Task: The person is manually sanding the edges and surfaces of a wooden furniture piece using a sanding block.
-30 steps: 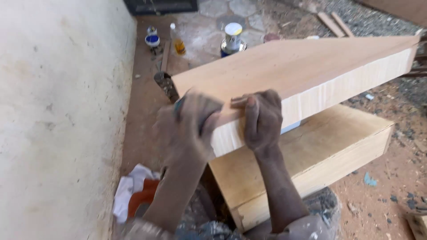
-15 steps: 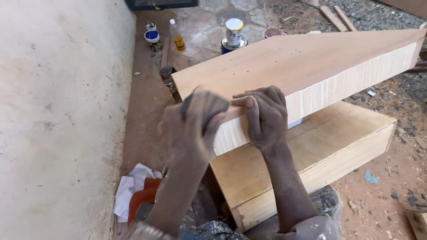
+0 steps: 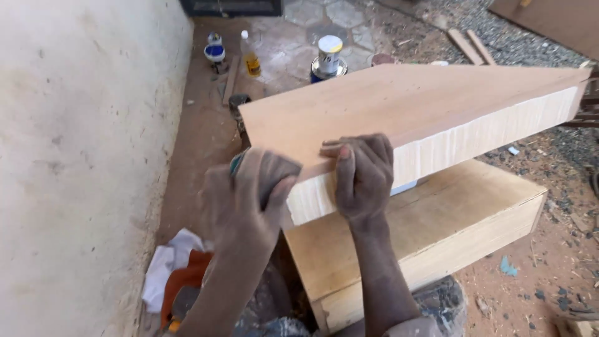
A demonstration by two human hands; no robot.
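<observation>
A thick pale wooden panel [image 3: 412,112] lies tilted on top of a second wooden box-like panel [image 3: 437,231]. My right hand [image 3: 362,175] grips the upper panel's near edge, fingers over the top face. At the panel's near left corner, my left hand [image 3: 249,196] is closed around a small dark, greenish pad pressed against the corner. The pad is mostly hidden by my fingers.
A rough plaster wall [image 3: 81,156] runs along the left. White and orange rags [image 3: 178,274] lie at its foot. A tin can [image 3: 329,57], a bottle of amber liquid [image 3: 250,56] and a blue-lidded jar [image 3: 215,53] stand on the ground beyond. Wood strips [image 3: 471,45] lie far right.
My left hand has shifted slightly along the panel's near corner with the pad. The right hand keeps its grip; the view has moved a little.
</observation>
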